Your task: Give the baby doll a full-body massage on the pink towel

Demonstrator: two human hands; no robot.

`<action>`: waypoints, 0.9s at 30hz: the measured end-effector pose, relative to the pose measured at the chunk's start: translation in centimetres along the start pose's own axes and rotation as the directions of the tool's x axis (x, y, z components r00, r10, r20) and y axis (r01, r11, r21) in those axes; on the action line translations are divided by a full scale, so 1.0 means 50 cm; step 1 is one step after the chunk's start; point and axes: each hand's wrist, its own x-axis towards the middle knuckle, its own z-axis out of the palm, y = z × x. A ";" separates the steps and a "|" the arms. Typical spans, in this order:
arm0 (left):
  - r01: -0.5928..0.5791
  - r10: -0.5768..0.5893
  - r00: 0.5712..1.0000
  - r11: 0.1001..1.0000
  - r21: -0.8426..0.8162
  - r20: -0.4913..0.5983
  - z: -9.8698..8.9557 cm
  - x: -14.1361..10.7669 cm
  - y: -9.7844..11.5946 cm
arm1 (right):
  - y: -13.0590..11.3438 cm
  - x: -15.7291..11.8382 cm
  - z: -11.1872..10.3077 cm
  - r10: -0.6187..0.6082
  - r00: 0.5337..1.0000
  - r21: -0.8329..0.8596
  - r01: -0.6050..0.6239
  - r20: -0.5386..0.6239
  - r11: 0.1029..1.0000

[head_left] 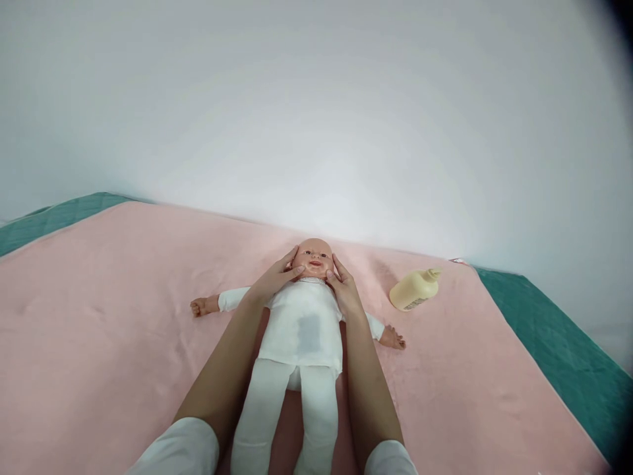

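Observation:
A baby doll (300, 323) in a white top and white trousers lies on its back, with its head away from me and its arms spread to the sides. My left hand (275, 276) cups the left side of its head, the thumb on the cheek near the mouth. On the opposite side my right hand (345, 285) holds the head the same way, fingers along the side and thumb by the chin. Both forearms run alongside the doll's body. A grey-blue rectangular patch shows on the front of the top. The doll's feet fall outside the view.
To the right of the doll a pale yellow pump bottle (414, 290) rests tilted on the pink blanket (123, 297). Under the blanket a green quilted cover (548, 330) shows at the right and the far left. Behind stands a plain white wall (316, 119).

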 end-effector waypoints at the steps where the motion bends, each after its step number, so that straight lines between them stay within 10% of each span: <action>1: 0.000 0.000 1.000 1.000 -0.008 0.007 -0.001 0.000 -0.002 | 0.000 0.000 0.001 0.009 1.000 0.017 -0.009 -0.001 1.000; 27: -0.112 0.112 0.992 0.994 0.000 -0.055 0.040 -0.001 0.011 | -0.025 -0.016 0.042 -0.007 0.993 -0.163 -0.012 -0.119 0.987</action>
